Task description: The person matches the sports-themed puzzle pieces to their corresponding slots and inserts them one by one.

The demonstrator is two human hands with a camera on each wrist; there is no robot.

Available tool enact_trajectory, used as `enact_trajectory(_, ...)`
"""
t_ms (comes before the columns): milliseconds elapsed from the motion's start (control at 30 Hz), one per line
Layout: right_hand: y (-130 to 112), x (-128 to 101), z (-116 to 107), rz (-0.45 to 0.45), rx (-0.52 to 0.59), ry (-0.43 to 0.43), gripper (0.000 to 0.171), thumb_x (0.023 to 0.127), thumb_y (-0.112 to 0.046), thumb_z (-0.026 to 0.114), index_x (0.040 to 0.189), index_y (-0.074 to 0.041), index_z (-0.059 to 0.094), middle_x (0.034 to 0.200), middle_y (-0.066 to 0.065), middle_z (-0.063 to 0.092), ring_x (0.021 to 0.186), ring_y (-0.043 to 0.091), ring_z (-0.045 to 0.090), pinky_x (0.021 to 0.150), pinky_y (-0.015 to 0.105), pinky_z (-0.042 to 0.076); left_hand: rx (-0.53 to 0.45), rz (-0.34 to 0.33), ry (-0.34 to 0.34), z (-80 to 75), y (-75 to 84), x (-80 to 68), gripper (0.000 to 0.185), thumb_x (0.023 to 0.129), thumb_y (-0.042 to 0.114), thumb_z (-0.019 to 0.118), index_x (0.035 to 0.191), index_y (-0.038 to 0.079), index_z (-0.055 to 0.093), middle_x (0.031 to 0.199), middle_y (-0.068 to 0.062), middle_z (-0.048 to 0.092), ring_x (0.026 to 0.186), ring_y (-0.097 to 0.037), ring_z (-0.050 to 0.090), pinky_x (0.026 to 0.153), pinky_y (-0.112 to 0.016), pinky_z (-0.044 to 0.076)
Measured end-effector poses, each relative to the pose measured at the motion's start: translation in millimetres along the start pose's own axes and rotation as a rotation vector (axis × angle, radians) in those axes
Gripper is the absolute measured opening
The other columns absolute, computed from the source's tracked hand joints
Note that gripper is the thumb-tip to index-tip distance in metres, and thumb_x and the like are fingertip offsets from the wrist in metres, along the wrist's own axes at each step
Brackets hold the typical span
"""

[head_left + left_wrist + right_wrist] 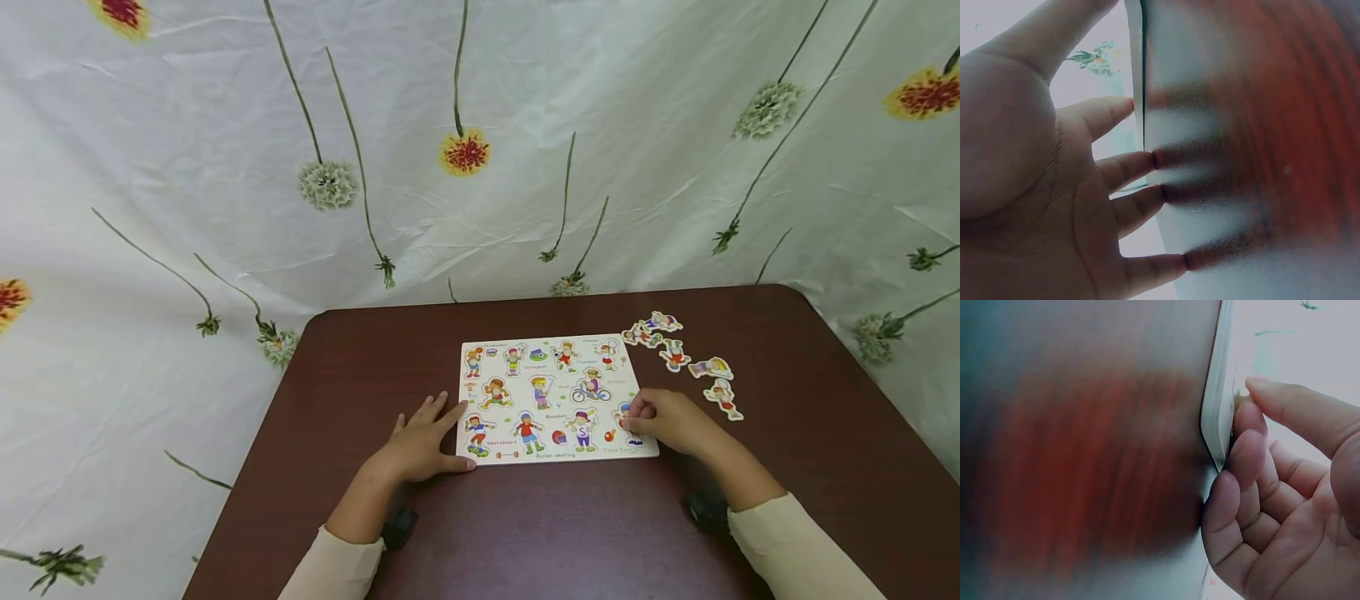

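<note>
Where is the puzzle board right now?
In the head view, below and right of centre, the puzzle board lies on the dark table between the left hand and right hand, with loose puzzle pieces to its right.

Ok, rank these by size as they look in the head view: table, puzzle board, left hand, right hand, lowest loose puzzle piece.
1. Table
2. Puzzle board
3. Left hand and right hand: too alike to rank
4. Lowest loose puzzle piece

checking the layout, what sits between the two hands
Most of the board, with rows of figures, lies between the left hand and right hand, as the head view shows.
</note>
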State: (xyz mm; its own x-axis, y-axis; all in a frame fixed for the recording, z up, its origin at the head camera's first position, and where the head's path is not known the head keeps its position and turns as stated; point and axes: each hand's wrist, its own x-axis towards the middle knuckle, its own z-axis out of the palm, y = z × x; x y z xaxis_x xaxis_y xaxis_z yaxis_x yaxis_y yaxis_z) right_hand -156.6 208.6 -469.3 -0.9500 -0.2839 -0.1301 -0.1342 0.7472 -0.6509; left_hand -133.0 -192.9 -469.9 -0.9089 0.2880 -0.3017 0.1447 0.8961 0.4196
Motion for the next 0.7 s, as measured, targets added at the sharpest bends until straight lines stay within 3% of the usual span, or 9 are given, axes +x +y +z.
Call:
enact_trajectory(367, 6.3, 3.9, -0.8, -0.013, 0.071, -0.036, 0.011, 0.089, -0.017, 0.075, 0.086, -0.009, 0.068, 0.072, -0.001, 0.059, 0.067, 0.014, 0.05, 0.059, 0.026, 0.04, -0.006, -0.008, -0.001, -2.5, 2.7, -4.8, 0.093, 0.084, 0.054, 0.077, 0.161, 0.028, 0.03, 0.171, -0.012, 0.014, 0.159, -0.035, 0.01, 0.121, -0.071, 0.005)
enact_trajectory(700, 9.9, -3.2, -8.1, -0.029, 0.14, -0.042, 0.015, 0.093, -0.021, 0.072, 0.1, -0.008, 0.073, 0.086, 0.002, 0.068, 0.078, 0.012, 0.057, 0.068, 0.024, 0.046, -0.001, -0.005, -0.001, 1.0, -0.6, -2.4, 0.094, 0.083, 0.057, 0.077, 0.161, 0.03, 0.03, 0.171, -0.01, 0.013, 0.159, -0.035, 0.009, 0.121, -0.072, 0.005)
